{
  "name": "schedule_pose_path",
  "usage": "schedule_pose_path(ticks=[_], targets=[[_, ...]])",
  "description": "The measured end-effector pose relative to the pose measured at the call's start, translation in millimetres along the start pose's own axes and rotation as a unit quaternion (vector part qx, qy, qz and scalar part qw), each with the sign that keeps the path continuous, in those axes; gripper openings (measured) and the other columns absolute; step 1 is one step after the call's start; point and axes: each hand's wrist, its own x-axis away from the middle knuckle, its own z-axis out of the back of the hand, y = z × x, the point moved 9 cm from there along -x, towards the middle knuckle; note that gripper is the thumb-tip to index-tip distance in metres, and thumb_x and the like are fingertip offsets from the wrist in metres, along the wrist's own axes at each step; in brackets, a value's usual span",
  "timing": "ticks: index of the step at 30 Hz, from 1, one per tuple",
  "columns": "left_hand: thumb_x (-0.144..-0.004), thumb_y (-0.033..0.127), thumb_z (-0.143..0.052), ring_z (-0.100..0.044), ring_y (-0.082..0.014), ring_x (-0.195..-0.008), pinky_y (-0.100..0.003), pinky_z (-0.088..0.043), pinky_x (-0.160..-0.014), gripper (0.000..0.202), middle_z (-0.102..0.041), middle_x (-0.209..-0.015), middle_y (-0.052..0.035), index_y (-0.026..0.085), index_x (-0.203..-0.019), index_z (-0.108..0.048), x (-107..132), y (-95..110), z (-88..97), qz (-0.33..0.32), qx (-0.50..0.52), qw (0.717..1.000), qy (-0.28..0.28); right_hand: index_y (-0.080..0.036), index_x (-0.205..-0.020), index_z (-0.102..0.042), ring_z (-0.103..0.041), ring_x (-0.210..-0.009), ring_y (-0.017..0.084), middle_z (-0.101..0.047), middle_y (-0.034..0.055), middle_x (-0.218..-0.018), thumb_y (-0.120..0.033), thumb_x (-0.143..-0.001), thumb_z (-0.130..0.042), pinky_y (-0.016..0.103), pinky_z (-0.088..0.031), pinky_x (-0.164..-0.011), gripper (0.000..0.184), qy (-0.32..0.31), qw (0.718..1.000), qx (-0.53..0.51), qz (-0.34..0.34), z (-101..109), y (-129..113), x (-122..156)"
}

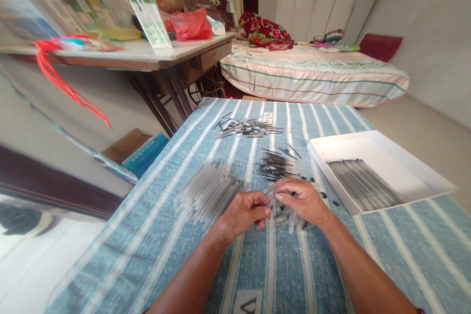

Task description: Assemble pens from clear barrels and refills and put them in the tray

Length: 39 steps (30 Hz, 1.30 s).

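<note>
My left hand (248, 211) is closed in a pinch at the table's middle. Fingertip to fingertip with it, my right hand (303, 200) is closed too. Between them shows a small translucent pen part (271, 197), blurred and mostly covered by the fingers. Under and beside my right hand lie loose clear and black pen caps (292, 222). Left of my hands is a heap of frosted pen barrels (209, 194). Just beyond my right hand is a pile of dark pen refills (275, 164). Farther back lies another pile of thin refills (252, 127).
A white box (401, 167) on the right holds a row of grey pens (362, 184). Blue striped cloth (176, 265) covers the table. A side desk (147, 61) with bags stands at left, a bed (312, 71) behind. A blue carton (147, 152) sits below the desk.
</note>
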Motion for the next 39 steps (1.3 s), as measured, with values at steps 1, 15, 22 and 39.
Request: schedule_pose_path(ticks=[1, 15, 22, 39], targets=[[-0.069, 0.025, -0.061, -0.047, -0.0072, -0.043, -0.020, -0.035, -0.046, 0.013, -0.052, -0.049, 0.0041, 0.012, -0.068, -0.058, -0.1, -0.1, 0.5, -0.001, -0.004, 1.000, 0.005, -0.018, -0.077, -0.065, -0.060, -0.082, 0.018, -0.067, 0.0067, -0.081, -0.027, -0.082, -0.056, 0.031, -0.047, -0.077, 0.014, 0.001, 1.000, -0.002, -0.003, -0.5, 0.8, 0.1], [-0.070, 0.020, -0.057, -0.047, -0.0093, -0.048, -0.021, -0.033, -0.048, 0.008, -0.055, -0.051, 0.0027, 0.013, -0.067, -0.060, -1.8, 1.9, 9.7, -0.039, -0.114, 0.990, 0.074, -0.018, -0.075, -0.065, -0.062, -0.080, 0.018, -0.068, 0.0054, -0.082, -0.028, -0.081, -0.057, 0.030, -0.048, -0.076, 0.014, 0.017, 0.999, -0.005, -0.044, 1.2, 10.0, 1.7], [-0.069, 0.021, -0.060, -0.044, -0.0089, -0.053, -0.021, -0.033, -0.050, 0.009, -0.051, -0.057, 0.0027, 0.014, -0.065, -0.063, 0.7, 12.2, 10.9, -0.068, -0.187, 0.978, 0.062, -0.018, -0.077, -0.065, -0.063, -0.079, 0.018, -0.069, 0.0044, -0.082, -0.029, -0.081, -0.057, 0.029, -0.047, -0.074, 0.014, 0.052, 0.996, -0.008, -0.067, 11.5, 14.8, 3.6], [-0.066, 0.027, -0.069, -0.038, -0.0046, -0.044, -0.018, -0.027, -0.043, 0.017, -0.048, -0.049, 0.0058, 0.014, -0.064, -0.058, 7.1, 14.1, 46.4, -0.065, 0.054, 0.980, 0.182, -0.017, -0.067, -0.062, -0.054, -0.057, 0.012, -0.060, -0.0014, -0.059, -0.032, -0.077, -0.056, 0.022, -0.042, -0.055, 0.019, 0.069, 0.990, 0.073, -0.098, 17.7, 24.3, 6.4]])
